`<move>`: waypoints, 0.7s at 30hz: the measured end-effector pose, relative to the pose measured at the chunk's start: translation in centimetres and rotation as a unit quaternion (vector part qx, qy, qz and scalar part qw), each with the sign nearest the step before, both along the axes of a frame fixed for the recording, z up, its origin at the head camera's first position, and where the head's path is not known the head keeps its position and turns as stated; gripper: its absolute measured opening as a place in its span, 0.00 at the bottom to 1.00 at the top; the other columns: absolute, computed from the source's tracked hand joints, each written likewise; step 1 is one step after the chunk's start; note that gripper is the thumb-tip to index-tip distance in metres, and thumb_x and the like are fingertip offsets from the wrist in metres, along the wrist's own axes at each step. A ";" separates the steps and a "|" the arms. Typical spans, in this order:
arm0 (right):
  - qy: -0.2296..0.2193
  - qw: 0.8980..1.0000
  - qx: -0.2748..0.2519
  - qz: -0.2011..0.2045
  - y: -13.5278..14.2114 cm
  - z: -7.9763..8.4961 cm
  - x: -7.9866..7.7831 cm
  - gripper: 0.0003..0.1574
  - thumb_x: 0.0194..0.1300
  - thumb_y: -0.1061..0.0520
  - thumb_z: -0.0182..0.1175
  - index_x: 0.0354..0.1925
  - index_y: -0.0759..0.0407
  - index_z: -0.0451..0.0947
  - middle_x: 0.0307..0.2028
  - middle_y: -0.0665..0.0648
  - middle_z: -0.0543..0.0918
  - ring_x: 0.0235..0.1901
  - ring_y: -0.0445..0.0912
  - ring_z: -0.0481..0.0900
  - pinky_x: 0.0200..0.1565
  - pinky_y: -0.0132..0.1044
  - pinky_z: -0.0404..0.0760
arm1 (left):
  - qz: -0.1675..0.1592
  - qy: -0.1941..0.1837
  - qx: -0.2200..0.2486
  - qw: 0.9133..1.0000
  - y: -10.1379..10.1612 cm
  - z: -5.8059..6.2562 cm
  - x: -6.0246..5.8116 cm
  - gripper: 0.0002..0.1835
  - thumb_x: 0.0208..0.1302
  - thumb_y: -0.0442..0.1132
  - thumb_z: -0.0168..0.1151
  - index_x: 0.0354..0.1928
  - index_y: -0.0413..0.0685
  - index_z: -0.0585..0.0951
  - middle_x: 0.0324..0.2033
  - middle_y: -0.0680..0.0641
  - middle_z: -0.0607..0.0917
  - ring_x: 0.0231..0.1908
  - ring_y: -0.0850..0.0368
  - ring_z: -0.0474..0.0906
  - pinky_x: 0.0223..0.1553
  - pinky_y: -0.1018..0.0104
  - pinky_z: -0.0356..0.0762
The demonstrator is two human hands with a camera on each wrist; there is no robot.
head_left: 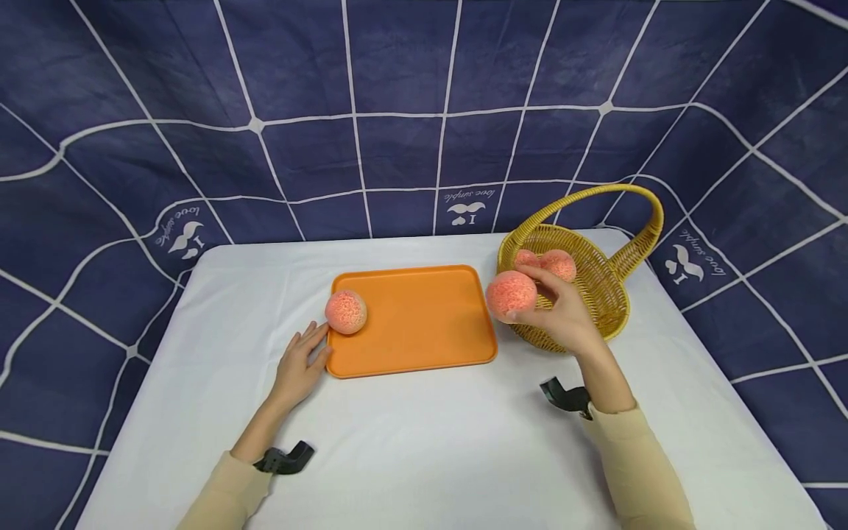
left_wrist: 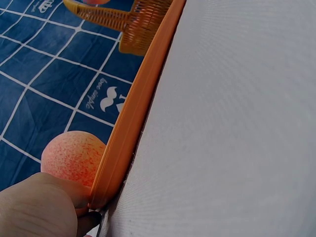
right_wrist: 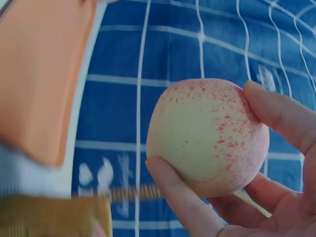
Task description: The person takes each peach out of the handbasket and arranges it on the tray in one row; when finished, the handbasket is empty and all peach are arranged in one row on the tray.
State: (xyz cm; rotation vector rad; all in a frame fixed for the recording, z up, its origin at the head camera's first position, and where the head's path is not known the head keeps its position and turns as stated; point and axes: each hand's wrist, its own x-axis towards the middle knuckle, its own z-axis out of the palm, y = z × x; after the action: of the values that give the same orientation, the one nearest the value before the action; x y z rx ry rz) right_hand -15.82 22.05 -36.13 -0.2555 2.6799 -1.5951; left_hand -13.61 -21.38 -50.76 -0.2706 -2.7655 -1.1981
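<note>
A pink, speckled peach (head_left: 511,296) is in my right hand (head_left: 559,313), held between thumb and fingers above the near left rim of a yellow wicker basket (head_left: 606,291). In the right wrist view this peach (right_wrist: 207,138) shows a pale side with red flecks. Two more peaches (head_left: 559,265) lie inside the basket, partly hidden. Another peach (head_left: 346,312) sits at the left end of an orange tray (head_left: 417,316). My left hand (head_left: 298,368) rests at the tray's left edge, fingers extended beside that peach; whether they touch it I cannot tell.
A white cloth covers the table (head_left: 424,442). Behind and on both sides hangs a dark blue curtain (head_left: 397,147) with white grid lines. The basket's tall arched handle (head_left: 596,193) rises over its right and back side.
</note>
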 end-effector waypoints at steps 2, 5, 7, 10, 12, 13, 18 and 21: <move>0.001 1.000 -0.013 0.020 -1.6 -0.2 -0.7 0.45 0.51 0.65 0.73 0.67 0.57 0.69 0.64 0.60 0.72 0.62 0.57 0.72 0.61 0.50 0.76 | 0.001 0.001 0.000 1.000 0.0 0.0 0.0 0.27 0.70 0.36 0.57 0.68 0.34 0.68 0.67 0.35 0.70 0.72 0.36 0.58 0.75 0.41 0.43; -0.005 0.998 -0.037 0.043 -4.1 -0.6 -1.8 0.45 0.50 0.66 0.73 0.66 0.56 0.70 0.63 0.60 0.74 0.60 0.57 0.73 0.59 0.50 0.77 | 0.001 0.000 -0.002 1.000 -0.1 -0.1 0.0 0.27 0.70 0.37 0.56 0.68 0.35 0.68 0.67 0.35 0.70 0.72 0.37 0.58 0.75 0.41 0.43; -0.010 0.997 -0.054 0.053 -5.7 -1.0 -2.5 0.45 0.49 0.66 0.73 0.66 0.55 0.71 0.62 0.59 0.75 0.59 0.56 0.74 0.55 0.45 0.78 | 0.001 0.001 -0.003 1.000 -0.1 -0.2 0.0 0.27 0.71 0.37 0.56 0.68 0.35 0.68 0.67 0.35 0.70 0.72 0.37 0.58 0.75 0.41 0.43; -0.013 0.996 -0.067 0.064 -7.9 -1.6 -3.4 0.46 0.47 0.65 0.74 0.65 0.54 0.72 0.61 0.58 0.76 0.59 0.55 0.74 0.55 0.45 0.78 | 0.001 0.003 -0.004 1.000 0.0 -0.2 -0.1 0.26 0.71 0.38 0.55 0.68 0.34 0.68 0.67 0.34 0.70 0.72 0.36 0.58 0.75 0.41 0.43; -0.011 0.995 -0.069 0.067 -9.3 -2.1 -3.9 0.45 0.47 0.65 0.74 0.65 0.54 0.72 0.61 0.58 0.77 0.59 0.56 0.74 0.58 0.48 0.76 | 0.001 0.003 -0.003 1.000 0.0 -0.1 -0.1 0.26 0.71 0.38 0.55 0.68 0.34 0.68 0.67 0.34 0.70 0.72 0.36 0.58 0.75 0.41 0.43; -0.008 0.995 -0.068 0.070 -9.9 -2.3 -4.2 0.45 0.47 0.65 0.74 0.65 0.55 0.72 0.60 0.58 0.77 0.59 0.56 0.74 0.61 0.49 0.75 | 0.001 0.004 -0.004 1.000 0.0 -0.1 -0.1 0.26 0.72 0.38 0.55 0.68 0.34 0.68 0.67 0.34 0.70 0.72 0.36 0.58 0.75 0.41 0.44; -0.021 0.994 -0.072 0.077 -12.6 -3.8 -5.0 0.45 0.47 0.66 0.73 0.64 0.55 0.73 0.61 0.58 0.77 0.59 0.56 0.75 0.63 0.50 0.75 | 0.003 0.004 -0.004 1.000 0.1 0.0 0.0 0.26 0.71 0.36 0.56 0.68 0.34 0.68 0.67 0.34 0.70 0.71 0.36 0.58 0.75 0.41 0.43; -0.039 0.994 -0.066 0.075 -13.9 -4.7 -5.3 0.45 0.47 0.65 0.74 0.64 0.53 0.73 0.61 0.56 0.77 0.59 0.55 0.75 0.62 0.49 0.77 | 0.003 0.008 -0.006 1.000 0.1 -0.1 0.0 0.26 0.70 0.36 0.56 0.67 0.34 0.68 0.66 0.34 0.71 0.71 0.35 0.59 0.74 0.40 0.44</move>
State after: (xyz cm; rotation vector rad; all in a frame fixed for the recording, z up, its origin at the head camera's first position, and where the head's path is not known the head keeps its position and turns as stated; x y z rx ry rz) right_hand -21.13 8.14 -40.79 -0.3797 2.4378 -1.7003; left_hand -13.58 -21.32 -50.82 -0.2718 -2.7585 -1.1720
